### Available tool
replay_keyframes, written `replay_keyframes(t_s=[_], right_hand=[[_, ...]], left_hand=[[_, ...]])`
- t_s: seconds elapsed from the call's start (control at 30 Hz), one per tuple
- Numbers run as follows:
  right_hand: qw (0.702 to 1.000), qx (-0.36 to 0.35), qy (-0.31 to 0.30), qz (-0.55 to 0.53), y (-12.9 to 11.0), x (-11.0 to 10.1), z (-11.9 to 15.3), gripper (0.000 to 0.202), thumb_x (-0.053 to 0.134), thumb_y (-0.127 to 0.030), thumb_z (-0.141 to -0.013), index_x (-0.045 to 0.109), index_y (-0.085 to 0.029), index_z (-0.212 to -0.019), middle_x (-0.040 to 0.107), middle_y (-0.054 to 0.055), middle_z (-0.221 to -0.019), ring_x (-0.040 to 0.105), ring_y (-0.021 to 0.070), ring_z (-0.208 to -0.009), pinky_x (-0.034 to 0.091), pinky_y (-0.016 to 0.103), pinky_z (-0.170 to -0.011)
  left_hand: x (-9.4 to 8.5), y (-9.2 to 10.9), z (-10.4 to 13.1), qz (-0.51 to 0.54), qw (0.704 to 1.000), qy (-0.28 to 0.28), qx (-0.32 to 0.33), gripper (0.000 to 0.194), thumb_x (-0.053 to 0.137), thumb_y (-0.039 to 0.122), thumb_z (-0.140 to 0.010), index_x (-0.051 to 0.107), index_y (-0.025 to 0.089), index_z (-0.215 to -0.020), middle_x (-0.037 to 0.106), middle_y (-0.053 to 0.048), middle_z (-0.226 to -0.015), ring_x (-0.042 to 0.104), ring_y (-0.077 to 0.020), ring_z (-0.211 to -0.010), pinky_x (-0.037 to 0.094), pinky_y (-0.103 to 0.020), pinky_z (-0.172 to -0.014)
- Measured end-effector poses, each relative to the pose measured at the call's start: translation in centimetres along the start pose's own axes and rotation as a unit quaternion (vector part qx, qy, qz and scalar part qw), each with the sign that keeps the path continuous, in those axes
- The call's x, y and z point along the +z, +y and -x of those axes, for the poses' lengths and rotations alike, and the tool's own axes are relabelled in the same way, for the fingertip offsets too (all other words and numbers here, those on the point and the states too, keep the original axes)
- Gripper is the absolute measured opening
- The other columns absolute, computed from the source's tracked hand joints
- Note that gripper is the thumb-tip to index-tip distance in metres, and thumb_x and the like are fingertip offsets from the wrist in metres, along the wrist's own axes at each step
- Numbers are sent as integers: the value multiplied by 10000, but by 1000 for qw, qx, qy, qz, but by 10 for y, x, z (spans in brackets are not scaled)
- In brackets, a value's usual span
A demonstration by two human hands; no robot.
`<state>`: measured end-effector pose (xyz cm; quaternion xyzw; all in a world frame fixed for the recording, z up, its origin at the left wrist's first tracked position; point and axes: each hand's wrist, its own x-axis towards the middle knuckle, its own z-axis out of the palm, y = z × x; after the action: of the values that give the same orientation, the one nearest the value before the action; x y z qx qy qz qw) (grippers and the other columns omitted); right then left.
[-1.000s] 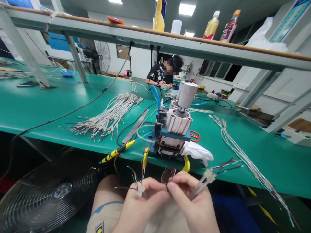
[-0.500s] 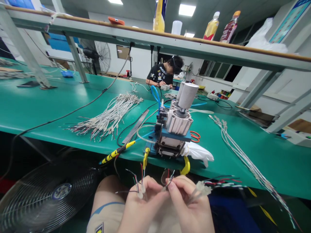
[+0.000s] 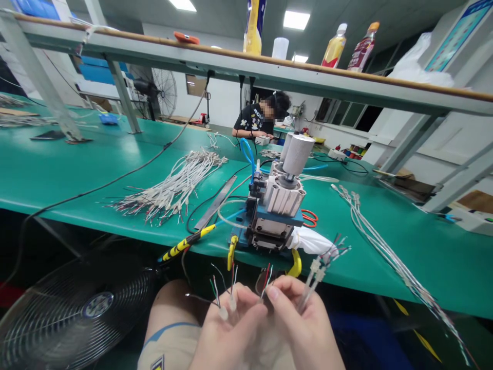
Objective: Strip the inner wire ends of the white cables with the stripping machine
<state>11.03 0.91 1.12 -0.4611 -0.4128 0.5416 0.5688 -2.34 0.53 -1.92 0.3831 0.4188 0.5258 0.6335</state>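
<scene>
- A pile of white cables (image 3: 173,185) with stripped, coloured wire ends lies on the green tabletop (image 3: 69,162), beyond and left of the fingers of the person's left hand (image 3: 231,329).
- Two cable ends (image 3: 223,312) poke up from the left hand, behind its thumb, their thin wires splayed above the fingers.
- Between both sets of fingertips, above the lap, stands the middle cable end (image 3: 265,282), red and white wires upright. The left thumb and finger grip it; the right fingertips pinch close against its wires.
- The step in hand appears to be separating and straightening these wires. The next move seems to call for a steady left pinch while the right fingertips tease the strands apart.
- Straight beyond the fingertips, a metal machine (image 3: 283,198) sits at the tabletop's near edge.
- The right hand (image 3: 304,329) also grasps two tucked cables (image 3: 318,270), which rise from behind its fingers, wires pointing up and right.
- Well right of the right fingers, more cables (image 3: 381,244) stretch across the tabletop.
</scene>
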Motion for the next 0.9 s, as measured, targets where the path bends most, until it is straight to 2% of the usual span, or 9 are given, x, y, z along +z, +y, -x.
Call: replay_keyframes(t_s=[0.1, 0.13, 0.17, 0.23, 0.3, 0.4, 0.57, 0.73, 0.9], right_hand=[[991, -91, 85, 49, -3, -2, 7, 238, 799, -403, -755, 693, -190, -741, 620, 11, -629, 542, 125, -512, 420, 189, -453], [986, -115, 97, 70, -3, -3, 9, 211, 788, -385, -767, 703, -194, -734, 625, 17, -642, 544, 129, -516, 410, 191, -442], [983, -127, 94, 91, -4, -4, 10, 197, 775, -372, -780, 714, -194, -722, 634, 27, -652, 551, 137, -520, 409, 196, -438], [985, -117, 51, 118, -4, -7, 11, 189, 750, -369, -805, 739, -191, -741, 656, 47, -664, 575, 158, -531, 429, 214, -449], [988, -95, 13, 124, -3, -10, 8, 185, 734, -371, -823, 750, -190, -788, 668, 55, -671, 589, 169, -542, 451, 226, -473], [985, -102, -11, 137, -1, -12, 3, 185, 715, -352, -837, 741, -187, -759, 660, 52, -696, 593, 172, -576, 457, 232, -504], [979, -98, -28, 179, 3, -13, 0, 243, 664, -353, -864, 706, -171, -708, 605, 30, -661, 533, 146, -527, 410, 224, -467], [973, -107, -45, 201, 0, -14, 0, 187, 627, -314, -869, 720, -180, -779, 655, 58, -735, 591, 170, -598, 442, 223, -491], [964, -105, -58, 236, -10, -14, -1, 103, 630, -244, -808, 690, -173, -764, 641, 49, -719, 609, 172, -610, 466, 213, -499]], left_hand=[[-1, -3, -1, -20, 999, 17, 24, 245, 825, 317, -739, 647, 160, -677, 569, 32, -626, 397, -70, -497, 307, -159, -446], [-1, -3, -2, -21, 999, 22, 33, 224, 830, 278, -729, 651, 159, -665, 572, 32, -637, 428, -77, -518, 332, -157, -461], [0, -2, -2, -17, 999, 27, 41, 207, 837, 241, -713, 656, 159, -658, 577, 32, -644, 460, -83, -543, 361, -155, -484], [4, 0, -2, 1, 998, 27, 50, 182, 844, 198, -694, 671, 159, -654, 596, 29, -652, 513, -96, -585, 416, -160, -540], [7, 2, -2, 22, 998, 18, 52, 179, 852, 194, -683, 683, 156, -643, 613, 21, -642, 540, -107, -603, 447, -171, -574], [11, 6, -1, 32, 998, 11, 51, 201, 867, 221, -665, 686, 148, -618, 621, 7, -617, 549, -120, -590, 465, -186, -565], [10, 7, -2, 3, 997, 43, 70, 234, 887, 223, -622, 668, 145, -591, 597, 9, -597, 551, -131, -559, 483, -208, -542], [2, -4, -4, -19, 994, 42, 99, 173, 868, 206, -647, 704, 151, -636, 630, -8, -637, 584, -142, -587, 496, -205, -553], [-3, -8, -6, -85, 981, 29, 173, 91, 820, 181, -716, 740, 186, -672, 671, -23, -671, 616, -156, -635, 501, -199, -585]])
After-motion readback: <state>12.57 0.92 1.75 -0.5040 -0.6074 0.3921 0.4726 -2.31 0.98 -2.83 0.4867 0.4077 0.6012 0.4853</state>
